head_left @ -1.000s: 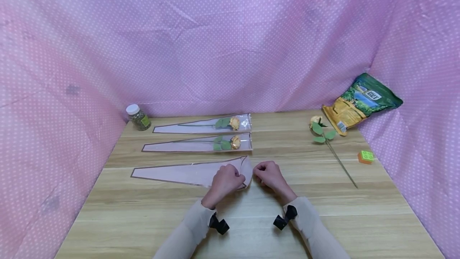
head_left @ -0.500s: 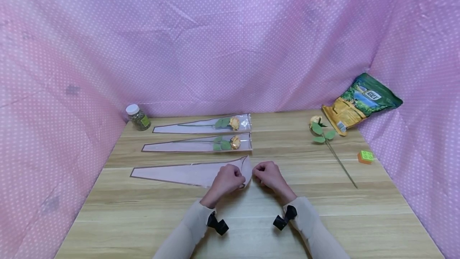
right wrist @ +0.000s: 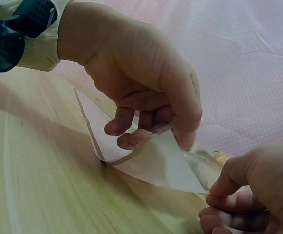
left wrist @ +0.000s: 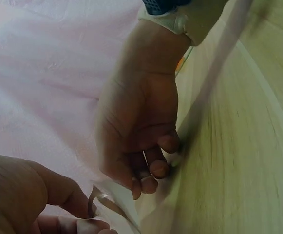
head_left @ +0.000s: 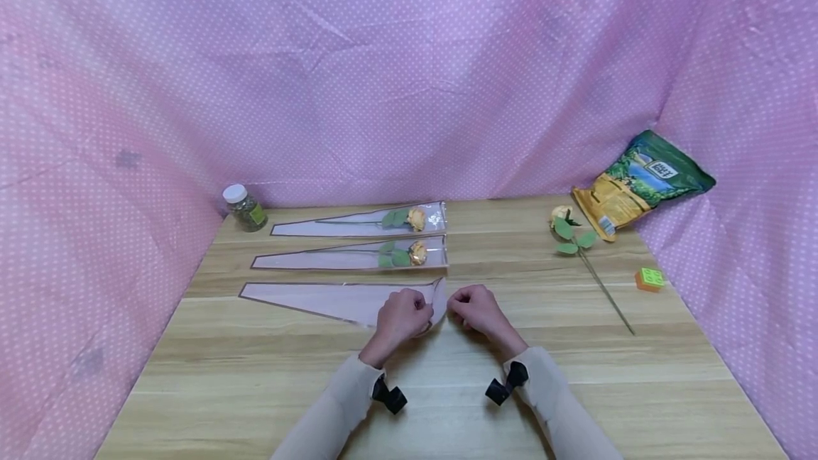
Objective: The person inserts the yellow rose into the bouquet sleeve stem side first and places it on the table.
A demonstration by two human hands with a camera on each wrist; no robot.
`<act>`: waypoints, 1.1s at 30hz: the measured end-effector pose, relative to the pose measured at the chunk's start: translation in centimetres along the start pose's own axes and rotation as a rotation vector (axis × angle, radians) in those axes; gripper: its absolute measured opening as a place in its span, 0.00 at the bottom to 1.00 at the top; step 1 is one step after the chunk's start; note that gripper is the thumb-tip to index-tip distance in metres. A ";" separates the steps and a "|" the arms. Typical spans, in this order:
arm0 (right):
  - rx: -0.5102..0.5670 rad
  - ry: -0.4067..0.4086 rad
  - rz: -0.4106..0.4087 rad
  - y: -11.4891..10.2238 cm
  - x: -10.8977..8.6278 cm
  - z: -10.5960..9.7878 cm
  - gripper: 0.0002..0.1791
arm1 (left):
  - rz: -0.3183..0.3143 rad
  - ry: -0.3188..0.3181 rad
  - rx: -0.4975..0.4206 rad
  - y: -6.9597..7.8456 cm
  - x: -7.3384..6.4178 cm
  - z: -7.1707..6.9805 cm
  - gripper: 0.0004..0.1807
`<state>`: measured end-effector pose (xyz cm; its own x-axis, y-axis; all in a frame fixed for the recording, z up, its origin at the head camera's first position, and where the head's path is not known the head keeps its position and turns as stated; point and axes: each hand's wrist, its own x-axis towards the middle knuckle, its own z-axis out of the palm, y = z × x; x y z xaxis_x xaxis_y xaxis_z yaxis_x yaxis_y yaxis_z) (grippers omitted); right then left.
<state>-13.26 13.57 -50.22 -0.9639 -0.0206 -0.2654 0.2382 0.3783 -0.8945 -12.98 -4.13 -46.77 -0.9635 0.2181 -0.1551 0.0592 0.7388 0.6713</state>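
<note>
A tapered flower sleeve point(head_left: 307, 297), whitish with a brown border, lies in front of me with its wide end to the right. My left hand point(head_left: 400, 316) pinches the film near that wide end, which curls up between my hands. In the right wrist view the left hand point(right wrist: 136, 73) has its thumb and index finger on the clear layer. My right hand point(head_left: 478, 311) pinches the sleeve's outer edge; in the right wrist view the right hand's fingertips point(right wrist: 214, 195) meet at that edge. Behind lie two sleeves, each with a yellow rose point(head_left: 418, 253) inside.
A loose yellow rose point(head_left: 591, 265) lies at the right, beside a green and yellow bag point(head_left: 642, 179) leaning on the pink curtain. A small green and orange toy block point(head_left: 650, 280) sits near the right edge. A white-capped jar point(head_left: 246, 209) stands at the back left.
The front sleeve has swung: its narrow tip moved away from the person and slightly right. Its wide end curls a little differently between the hands, which have barely moved.
</note>
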 end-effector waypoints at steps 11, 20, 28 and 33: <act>-0.029 -0.024 0.009 -0.2 0.2 0.0 0.07 | 0.030 0.018 0.010 0.2 0.5 0.0 0.09; -0.040 -0.043 -0.016 -0.1 0.5 -0.1 0.08 | 0.047 0.069 0.011 0.3 0.6 0.0 0.08; -0.054 -0.057 -0.026 -0.1 0.4 -0.2 0.08 | 0.059 0.115 -0.042 0.2 0.7 0.1 0.04; -0.046 -0.069 -0.048 0.0 0.3 -0.4 0.08 | 0.081 0.126 -0.085 0.0 0.9 0.1 0.04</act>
<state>-13.64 13.95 -50.16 -0.9632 -0.1023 -0.2484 0.1850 0.4176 -0.8896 -13.78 -3.89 -46.99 -0.9818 0.1895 -0.0095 0.1210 0.6642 0.7377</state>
